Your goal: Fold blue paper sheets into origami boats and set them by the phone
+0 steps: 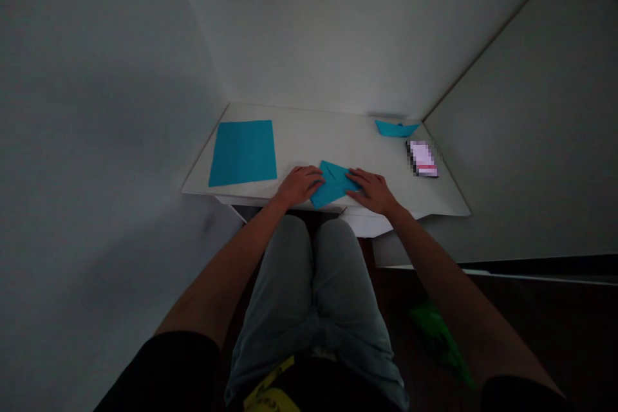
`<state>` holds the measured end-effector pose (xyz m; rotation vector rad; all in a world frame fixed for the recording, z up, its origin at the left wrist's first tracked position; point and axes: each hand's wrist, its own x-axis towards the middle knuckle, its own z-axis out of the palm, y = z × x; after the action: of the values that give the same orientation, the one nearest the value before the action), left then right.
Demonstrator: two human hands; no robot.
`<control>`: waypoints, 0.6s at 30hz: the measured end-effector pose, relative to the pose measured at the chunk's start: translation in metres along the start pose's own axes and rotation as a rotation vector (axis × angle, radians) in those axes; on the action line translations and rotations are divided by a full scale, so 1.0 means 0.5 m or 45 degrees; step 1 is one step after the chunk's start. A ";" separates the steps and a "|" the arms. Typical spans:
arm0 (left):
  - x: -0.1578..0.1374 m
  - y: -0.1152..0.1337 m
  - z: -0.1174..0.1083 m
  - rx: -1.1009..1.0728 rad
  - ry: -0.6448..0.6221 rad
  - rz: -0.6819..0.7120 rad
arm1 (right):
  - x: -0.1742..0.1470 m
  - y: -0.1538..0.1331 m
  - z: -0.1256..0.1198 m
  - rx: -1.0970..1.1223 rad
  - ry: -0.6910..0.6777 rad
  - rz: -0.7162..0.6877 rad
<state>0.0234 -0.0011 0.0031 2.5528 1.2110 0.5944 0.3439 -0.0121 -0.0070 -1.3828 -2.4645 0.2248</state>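
A blue sheet of paper (333, 183), folded into a small pointed shape with creases and a flap on top, lies at the table's front edge. My left hand (300, 185) is at its left side, fingers bent together over the edge and closed on it. On the paper's right corner rests my right hand (373, 192), its fingers stretched out and the thumb apart, touching the paper from above. The undersides of both hands are hidden.
A flat blue sheet of paper (244, 153) lies on the left of the white table (318, 132). At the back right stands a blue paper boat (396, 129), with a pixelated phone (423, 159) in front. Walls close in the table. Something green (439, 335) lies on the floor.
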 end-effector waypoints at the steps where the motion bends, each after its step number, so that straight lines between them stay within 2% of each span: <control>1: -0.001 0.002 -0.001 -0.012 0.003 -0.003 | -0.009 0.002 0.002 -0.014 0.011 0.007; 8: -0.006 0.007 0.001 -0.054 -0.010 0.067 | -0.059 0.021 -0.004 -0.079 0.096 0.103; 18: -0.007 -0.003 0.011 -0.036 0.010 0.135 | -0.048 0.017 0.002 -0.036 0.184 0.192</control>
<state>0.0227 -0.0032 -0.0032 2.6061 1.0676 0.6397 0.3621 -0.0279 -0.0149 -1.5416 -2.2581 0.1186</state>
